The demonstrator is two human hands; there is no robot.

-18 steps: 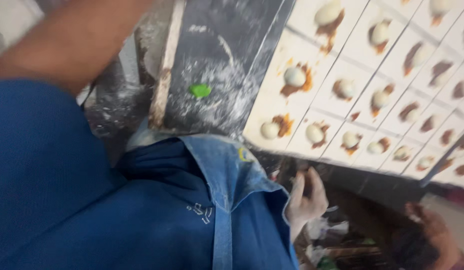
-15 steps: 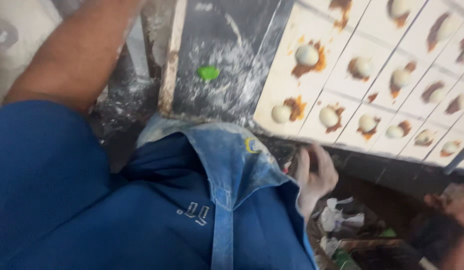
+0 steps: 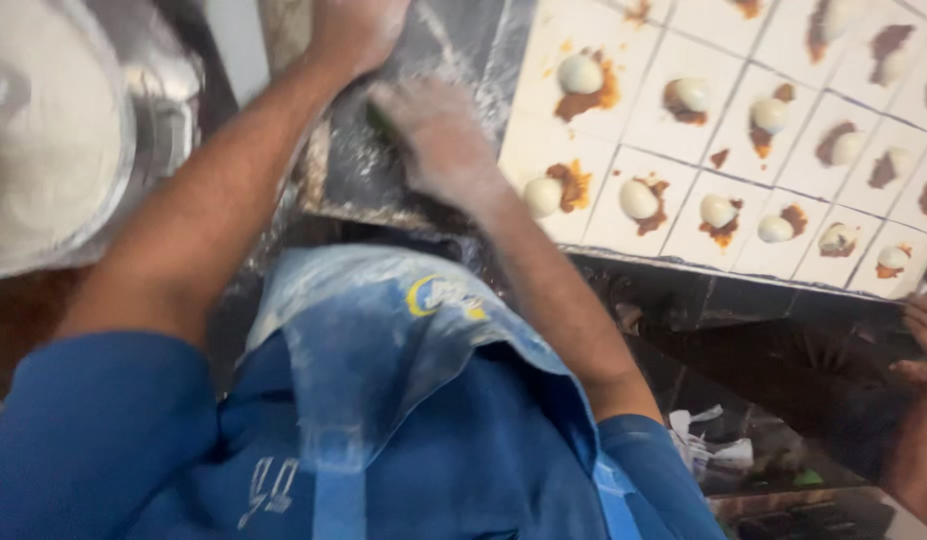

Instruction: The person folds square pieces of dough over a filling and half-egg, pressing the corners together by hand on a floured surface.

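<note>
My right hand point(image 3: 433, 135), dusted with flour, is down on the dark floured worktop point(image 3: 473, 50), its fingers curled over a small green piece point(image 3: 376, 118) that only shows at its edge. My left hand point(image 3: 355, 30) reaches to the top of the view on the same worktop. Its fingers are cut off by the frame edge. Just right of my right hand lies a pale dough sheet point(image 3: 673, 140) cut into squares. Each square carries a smear of brown filling and a white ball point(image 3: 580, 73). I wear a blue shirt and a floury blue apron point(image 3: 383, 350).
A metal bowl point(image 3: 168, 120) with white dough or flour sits at the upper left. Another person's hand point(image 3: 923, 325) shows at the right edge, below the table. Crumpled wrappers point(image 3: 713, 450) lie on the floor beneath the table edge.
My right hand has come up from beside my apron onto the worktop and now covers the green piece. My left arm has stretched farther forward. The view has shifted left, bringing the bowl in.
</note>
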